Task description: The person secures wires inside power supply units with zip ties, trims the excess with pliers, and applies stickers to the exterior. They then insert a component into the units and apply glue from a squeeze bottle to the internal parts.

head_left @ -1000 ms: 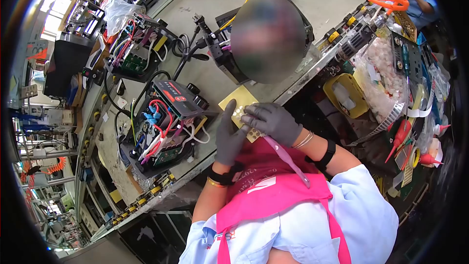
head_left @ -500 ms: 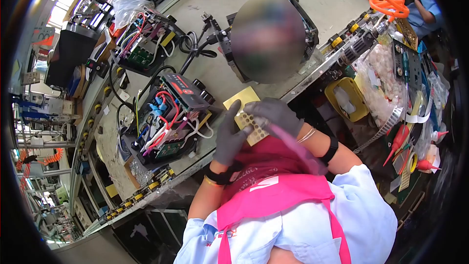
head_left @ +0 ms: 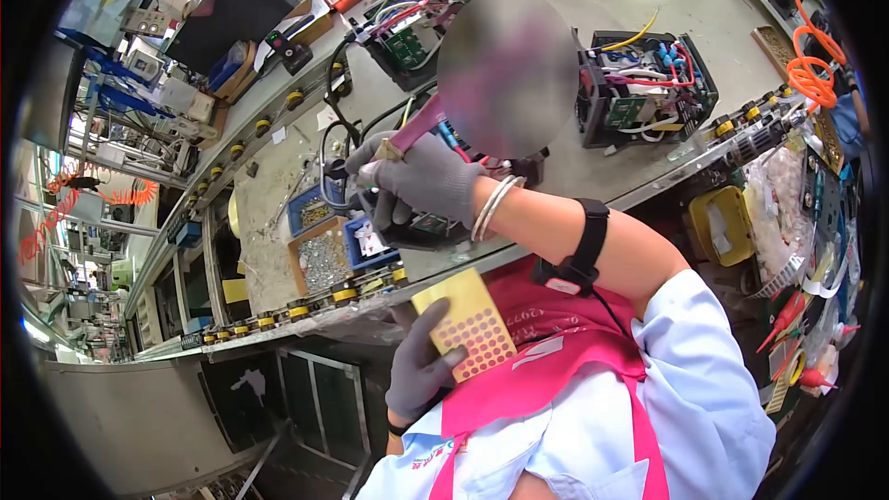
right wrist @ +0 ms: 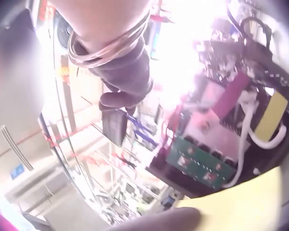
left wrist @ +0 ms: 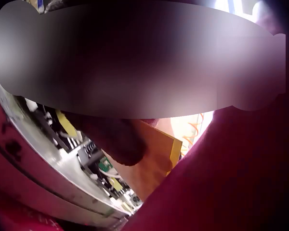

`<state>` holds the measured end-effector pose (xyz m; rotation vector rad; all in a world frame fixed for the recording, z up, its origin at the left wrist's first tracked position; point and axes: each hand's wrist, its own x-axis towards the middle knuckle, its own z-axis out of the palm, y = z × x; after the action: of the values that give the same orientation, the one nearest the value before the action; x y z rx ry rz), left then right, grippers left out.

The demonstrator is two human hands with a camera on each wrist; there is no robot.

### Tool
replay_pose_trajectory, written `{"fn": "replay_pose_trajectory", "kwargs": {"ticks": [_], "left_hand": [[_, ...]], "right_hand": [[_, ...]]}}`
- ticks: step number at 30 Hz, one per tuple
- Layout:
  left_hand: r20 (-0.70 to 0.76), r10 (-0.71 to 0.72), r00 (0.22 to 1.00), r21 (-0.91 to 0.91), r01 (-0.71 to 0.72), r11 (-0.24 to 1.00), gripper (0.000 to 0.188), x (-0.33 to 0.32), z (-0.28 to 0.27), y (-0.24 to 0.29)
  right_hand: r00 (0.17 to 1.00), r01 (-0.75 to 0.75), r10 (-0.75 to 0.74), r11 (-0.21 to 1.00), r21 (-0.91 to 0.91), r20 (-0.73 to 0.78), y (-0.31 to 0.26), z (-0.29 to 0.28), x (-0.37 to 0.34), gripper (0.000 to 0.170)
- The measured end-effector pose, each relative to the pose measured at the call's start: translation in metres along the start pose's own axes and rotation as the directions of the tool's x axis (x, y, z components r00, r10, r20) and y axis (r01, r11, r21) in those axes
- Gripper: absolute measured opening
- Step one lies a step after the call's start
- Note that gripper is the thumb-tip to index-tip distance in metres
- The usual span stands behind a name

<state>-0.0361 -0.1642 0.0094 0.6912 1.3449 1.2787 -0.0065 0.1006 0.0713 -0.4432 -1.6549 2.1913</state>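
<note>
In the head view, my left hand [head_left: 421,366] holds a yellow sheet [head_left: 472,315] with rows of round stickers, thumb on its face, near the pink apron. The left wrist view shows this sheet [left wrist: 159,154], orange-tinted, beside a dark finger. My right hand [head_left: 426,176], gloved in grey, is raised over the bench with its fingers curled round a purple tool [head_left: 417,125]. A blurred patch hides what lies beyond it. Below the right hand, a black wired unit [head_left: 431,227] is mostly covered. The right wrist view shows a unit's green board [right wrist: 202,161].
Another open unit [head_left: 648,83] with coloured wires stands at the right, one more [head_left: 407,42] at the upper left. Blue bins [head_left: 310,208] and a box of small parts [head_left: 321,259] sit left of the hands. A yellow bin [head_left: 722,227] is at the right.
My right hand has left the sheet and moved up and left over the bench with the purple tool. My left hand and the sheet are lower in view, and the head view has shifted left.
</note>
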Motion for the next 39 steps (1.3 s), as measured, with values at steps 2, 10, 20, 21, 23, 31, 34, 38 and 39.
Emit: {"fn": "replay_pose_trajectory", "kwargs": {"ticks": [2, 10, 20, 21, 23, 31, 34, 38, 39], "left_hand": [[-0.074, -0.003, 0.997, -0.095, -0.004, 0.995, 0.067, -0.017, -0.016, -0.004], [-0.195, 0.083, 0.977, -0.029, -0.091, 0.995, 0.067, -0.013, -0.05, -0.006], [-0.264, 0.259, 0.929, 0.063, -0.251, 0.966, 0.068, -0.001, -0.052, 0.005], [-0.282, 0.27, 0.921, 0.069, -0.261, 0.963, 0.068, 0.0, -0.051, 0.006], [-0.305, 0.305, 0.902, 0.055, -0.303, 0.952, 0.067, 0.004, -0.047, 0.011], [-0.405, 0.503, 0.763, 0.228, -0.449, 0.864, 0.067, 0.019, -0.038, 0.057], [-0.35, 0.603, 0.716, 0.268, -0.541, 0.797, 0.065, 0.034, -0.045, 0.073], [-0.239, 0.67, 0.703, 0.174, -0.648, 0.741, 0.07, 0.059, -0.045, 0.103], [-0.209, 0.703, 0.68, 0.16, -0.686, 0.71, 0.072, 0.067, -0.045, 0.109]], "right_hand": [[0.998, -0.041, 0.039, 0.998, -0.042, -0.049, -0.002, 0.008, 0.007, 0.019], [0.989, -0.086, 0.046, 0.951, -0.296, -0.138, 0.008, 0.009, 0.025, 0.021], [0.994, -0.053, -0.001, 0.861, -0.506, -0.106, 0.007, 0.013, 0.033, 0.022], [0.995, -0.031, -0.022, 0.845, -0.534, -0.093, 0.008, 0.013, 0.034, 0.023], [0.997, -0.047, 0.005, 0.857, -0.513, -0.083, 0.007, 0.014, 0.034, 0.023], [1.0, -0.001, -0.007, 0.905, -0.426, -0.017, -0.086, 0.0, 0.002, 0.028], [0.967, 0.253, -0.184, 0.699, -0.669, 0.173, -0.138, 0.007, -0.027, 0.029], [0.577, 0.785, -0.483, 0.103, -0.611, 0.659, -0.154, 0.01, -0.022, 0.021], [0.611, 0.77, -0.433, 0.131, -0.625, 0.663, -0.148, 0.018, -0.022, 0.022]]}}
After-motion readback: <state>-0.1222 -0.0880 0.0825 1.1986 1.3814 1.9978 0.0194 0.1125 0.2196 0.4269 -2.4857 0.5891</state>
